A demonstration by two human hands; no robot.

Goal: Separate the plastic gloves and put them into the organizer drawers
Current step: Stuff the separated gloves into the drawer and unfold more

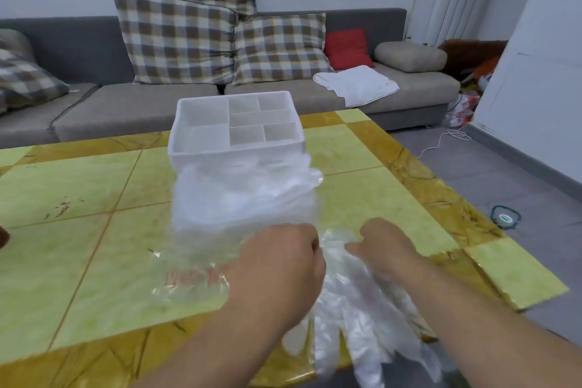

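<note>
A white organizer (236, 148) with several open top compartments stands on the yellow tiled table (78, 198). A heap of clear plastic gloves (245, 198) lies against its front and hides its drawers. My left hand (277, 271) and my right hand (384, 246) each pinch the cuff end of a clear plastic glove (356, 309) between them. Its fingers hang down over the table's near edge. A clear wrapper with red print (192, 280) lies flat to the left of my left hand.
A grey sofa (126, 104) with checked cushions, a red cushion (346, 47) and a white cloth (356, 85) runs behind the table. A white cable (447, 138) and a green-rimmed object (505, 217) lie on the grey floor at the right.
</note>
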